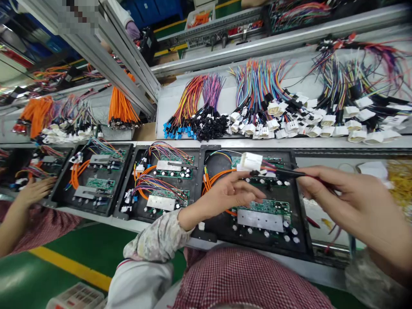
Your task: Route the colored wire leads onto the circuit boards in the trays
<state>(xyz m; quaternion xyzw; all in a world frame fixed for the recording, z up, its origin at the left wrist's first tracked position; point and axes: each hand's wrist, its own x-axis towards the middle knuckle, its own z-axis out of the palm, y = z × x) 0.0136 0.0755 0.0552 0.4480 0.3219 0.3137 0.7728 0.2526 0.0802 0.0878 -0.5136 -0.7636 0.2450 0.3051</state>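
My right hand (350, 201) pinches a wiring harness (286, 172) by its dark sleeved wires, between thumb and fingers. At the harness's far end is a white connector (251, 162), pointing left over the tray. Close below that connector is my left hand (222, 195), its fingers apart and partly bent; whether a fingertip touches the connector is unclear. Under both lies a black tray (304, 214) holding two green circuit boards, the lower board (283, 207) fitted with a silver heat sink (260, 220). Orange wires (209, 182) run along the tray's left side, partly behind my left hand.
More black trays with wired boards (165, 201) line the bench leftward, where a co-worker's hand (34, 193) rests. Behind, a shelf carries bundles of white-connector harnesses (264, 86) and orange wires (122, 107). A metal post (106, 56) rises at the left.
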